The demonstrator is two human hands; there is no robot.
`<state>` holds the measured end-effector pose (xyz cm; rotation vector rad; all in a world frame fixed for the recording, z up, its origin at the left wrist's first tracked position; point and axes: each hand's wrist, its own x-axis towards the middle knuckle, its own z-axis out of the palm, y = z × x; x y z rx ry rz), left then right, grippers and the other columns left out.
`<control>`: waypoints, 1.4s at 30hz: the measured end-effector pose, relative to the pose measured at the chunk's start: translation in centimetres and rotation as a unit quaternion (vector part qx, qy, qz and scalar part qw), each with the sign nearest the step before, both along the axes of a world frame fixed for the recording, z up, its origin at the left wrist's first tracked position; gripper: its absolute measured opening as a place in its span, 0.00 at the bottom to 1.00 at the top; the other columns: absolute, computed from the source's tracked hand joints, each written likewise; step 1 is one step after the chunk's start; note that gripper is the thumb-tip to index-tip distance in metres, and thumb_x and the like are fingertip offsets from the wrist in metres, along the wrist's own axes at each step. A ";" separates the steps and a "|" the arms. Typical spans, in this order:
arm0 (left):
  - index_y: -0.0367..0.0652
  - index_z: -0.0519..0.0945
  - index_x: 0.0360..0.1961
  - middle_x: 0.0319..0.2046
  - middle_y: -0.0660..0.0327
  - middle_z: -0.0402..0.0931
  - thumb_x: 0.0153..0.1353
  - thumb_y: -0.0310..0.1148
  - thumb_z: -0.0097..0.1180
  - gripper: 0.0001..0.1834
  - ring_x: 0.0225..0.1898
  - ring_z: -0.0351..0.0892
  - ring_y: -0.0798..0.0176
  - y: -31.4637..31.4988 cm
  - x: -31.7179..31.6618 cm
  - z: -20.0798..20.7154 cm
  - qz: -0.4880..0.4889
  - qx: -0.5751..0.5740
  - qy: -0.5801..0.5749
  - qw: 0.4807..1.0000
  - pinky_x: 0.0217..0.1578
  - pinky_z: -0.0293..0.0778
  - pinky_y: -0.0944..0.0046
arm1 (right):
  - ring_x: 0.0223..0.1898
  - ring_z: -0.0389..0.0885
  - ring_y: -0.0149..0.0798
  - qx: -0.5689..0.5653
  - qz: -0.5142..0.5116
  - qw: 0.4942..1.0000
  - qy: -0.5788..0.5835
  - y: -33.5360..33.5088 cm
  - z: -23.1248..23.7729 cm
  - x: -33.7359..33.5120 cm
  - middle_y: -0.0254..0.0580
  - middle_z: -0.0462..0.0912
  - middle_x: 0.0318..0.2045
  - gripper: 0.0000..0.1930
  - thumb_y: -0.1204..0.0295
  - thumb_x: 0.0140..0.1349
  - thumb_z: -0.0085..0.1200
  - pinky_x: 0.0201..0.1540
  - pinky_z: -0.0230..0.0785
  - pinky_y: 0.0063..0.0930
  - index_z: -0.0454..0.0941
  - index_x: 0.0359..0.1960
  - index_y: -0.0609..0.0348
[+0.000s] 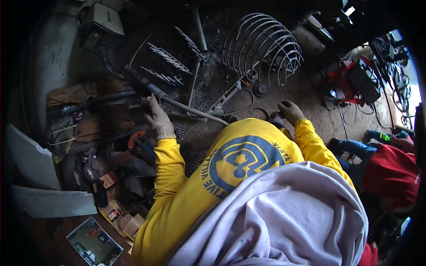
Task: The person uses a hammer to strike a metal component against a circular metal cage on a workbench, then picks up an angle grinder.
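My left hand (159, 119), in a knitted work glove, is raised with its fingers apart. It is beside a long metal rod (188, 107) with a ribbed, coil-like sleeve (153, 88) near its upper end; whether the fingertips touch it I cannot tell. The rod slants down to the right until my yellow shirt hides it. My right hand (290, 111), also gloved, is curled at the right of my body. Something dark is under its fingers, mostly hidden by the hand and sleeve.
A rounded cage of bent metal bars (262, 46) lies ahead, with twisted bars (168, 57) to its left. A dark disc (260, 89) and cables lie before me. Tools and boxes (131, 224) clutter the left. At right are a red machine (350, 82) and a person in red (390, 173).
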<state>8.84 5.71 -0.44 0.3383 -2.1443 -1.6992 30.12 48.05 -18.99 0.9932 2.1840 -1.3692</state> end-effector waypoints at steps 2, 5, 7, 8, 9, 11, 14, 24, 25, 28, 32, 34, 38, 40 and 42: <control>0.34 0.74 0.60 0.61 0.48 0.73 0.70 0.40 0.61 0.25 0.58 0.75 0.57 0.7 0.4 1.9 0.002 -0.101 0.067 0.993 0.58 0.72 0.58 | 0.43 0.87 0.41 0.033 0.027 0.999 0.021 1.1 -0.8 0.7 0.48 0.87 0.46 0.25 0.53 0.67 0.57 0.47 0.78 0.34 0.81 0.56 0.60; 0.35 0.75 0.59 0.59 0.46 0.76 0.70 0.37 0.60 0.22 0.54 0.80 0.54 3.3 1.2 6.4 0.039 -0.431 0.320 0.843 0.55 0.75 0.57 | 0.42 0.87 0.40 -0.047 -0.012 0.998 -0.034 3.4 -1.6 2.3 0.48 0.87 0.45 0.25 0.54 0.67 0.56 0.45 0.79 0.33 0.81 0.57 0.60; 0.38 0.78 0.56 0.51 0.48 0.82 0.69 0.35 0.61 0.19 0.45 0.84 0.50 7.8 0.1 8.5 -0.100 -0.272 0.275 0.917 0.51 0.78 0.55 | 0.42 0.86 0.39 -0.048 -0.010 0.997 -0.059 4.6 -2.1 3.2 0.48 0.87 0.44 0.24 0.55 0.68 0.56 0.44 0.79 0.34 0.81 0.57 0.61; 0.39 0.79 0.56 0.49 0.48 0.83 0.68 0.36 0.60 0.18 0.44 0.85 0.48 10.0 -1.2 9.6 -0.158 -0.348 0.260 0.887 0.51 0.78 0.53 | 0.42 0.86 0.39 -0.054 -0.002 0.996 -0.067 5.3 -2.4 3.5 0.48 0.87 0.43 0.24 0.55 0.68 0.56 0.43 0.79 0.34 0.81 0.56 0.61; 0.40 0.79 0.55 0.47 0.48 0.84 0.68 0.37 0.60 0.18 0.43 0.86 0.46 12.3 -3.1 10.3 -0.208 -0.413 0.229 0.857 0.51 0.79 0.52 | 0.42 0.86 0.39 -0.068 -0.010 0.993 -0.092 6.3 -2.6 3.8 0.48 0.87 0.43 0.25 0.55 0.68 0.56 0.43 0.79 0.34 0.81 0.56 0.62; 0.41 0.78 0.59 0.52 0.47 0.82 0.67 0.43 0.59 0.24 0.51 0.84 0.45 17.9 -8.0 9.8 -0.240 -0.463 0.124 0.844 0.55 0.77 0.50 | 0.42 0.86 0.40 -0.048 0.032 0.995 -0.085 8.2 -3.0 3.7 0.47 0.88 0.43 0.25 0.54 0.67 0.57 0.43 0.78 0.33 0.81 0.56 0.61; 0.39 0.76 0.61 0.58 0.43 0.77 0.62 0.50 0.61 0.32 0.60 0.77 0.41 23.4 -15.2 7.2 -0.224 -0.588 -0.075 0.773 0.61 0.74 0.48 | 0.41 0.86 0.40 -0.037 0.039 0.996 -0.067 11.4 -3.9 3.4 0.46 0.87 0.44 0.25 0.54 0.67 0.57 0.43 0.78 0.32 0.81 0.56 0.61; 0.34 0.79 0.59 0.62 0.39 0.74 0.54 0.42 0.62 0.33 0.65 0.73 0.39 24.4 -22.8 0.7 -0.160 -0.629 -0.292 0.703 0.66 0.69 0.51 | 0.41 0.85 0.39 -0.115 -0.059 0.990 -0.054 16.3 -4.8 6.6 0.45 0.87 0.46 0.25 0.55 0.68 0.56 0.46 0.77 0.33 0.81 0.56 0.62; 0.34 0.79 0.58 0.61 0.38 0.74 0.53 0.42 0.62 0.32 0.65 0.73 0.39 24.3 -23.3 0.5 -0.161 -0.632 -0.295 0.698 0.66 0.69 0.51 | 0.43 0.86 0.39 -0.110 -0.046 0.991 -0.054 16.5 -4.8 6.8 0.46 0.87 0.47 0.25 0.54 0.68 0.56 0.47 0.77 0.33 0.80 0.57 0.62; 0.33 0.81 0.55 0.59 0.37 0.76 0.54 0.43 0.60 0.31 0.63 0.74 0.37 24.3 -24.4 0.3 -0.154 -0.609 -0.323 0.708 0.63 0.71 0.50 | 0.46 0.86 0.42 -0.092 -0.022 0.994 -0.052 17.2 -4.7 6.7 0.47 0.87 0.49 0.25 0.54 0.68 0.56 0.49 0.77 0.33 0.80 0.58 0.61; 0.33 0.82 0.53 0.43 0.42 0.85 0.57 0.44 0.57 0.29 0.48 0.85 0.44 24.3 -23.2 4.4 -0.214 -0.541 -0.293 0.759 0.51 0.75 0.52 | 0.37 0.83 0.34 -0.097 -0.011 0.995 -0.003 17.6 -4.3 5.6 0.41 0.85 0.42 0.23 0.57 0.70 0.57 0.41 0.77 0.29 0.79 0.57 0.63; 0.34 0.82 0.51 0.37 0.45 0.85 0.57 0.49 0.57 0.29 0.41 0.84 0.50 24.6 -20.0 7.7 -0.224 -0.446 -0.260 0.827 0.44 0.74 0.52 | 0.47 0.84 0.39 -0.082 -0.025 0.996 0.024 17.1 -3.2 4.5 0.46 0.85 0.49 0.25 0.54 0.69 0.56 0.51 0.75 0.31 0.79 0.58 0.61; 0.37 0.80 0.48 0.26 0.57 0.81 0.61 0.47 0.57 0.24 0.30 0.80 0.63 25.9 -10.8 13.3 -0.241 -0.369 -0.131 0.888 0.36 0.72 0.61 | 0.53 0.84 0.40 -0.073 -0.108 0.982 0.139 14.1 3.6 1.9 0.46 0.85 0.52 0.24 0.54 0.70 0.55 0.57 0.73 0.30 0.79 0.59 0.59; 0.38 0.77 0.52 0.25 0.58 0.81 0.64 0.46 0.59 0.24 0.29 0.81 0.63 26.2 -6.0 14.7 -0.288 -0.334 -0.059 0.896 0.36 0.74 0.62 | 0.53 0.83 0.37 -0.131 -0.156 0.949 0.242 11.8 9.0 -0.1 0.46 0.85 0.51 0.22 0.56 0.72 0.54 0.57 0.73 0.28 0.79 0.58 0.59; 0.36 0.74 0.54 0.28 0.56 0.81 0.65 0.45 0.61 0.26 0.26 0.81 0.62 27.2 -1.5 13.7 -0.319 -0.290 0.018 0.902 0.31 0.77 0.61 | 0.53 0.82 0.35 -0.163 -0.128 0.916 0.344 9.8 14.9 -2.4 0.45 0.85 0.51 0.21 0.60 0.72 0.55 0.57 0.73 0.28 0.77 0.60 0.59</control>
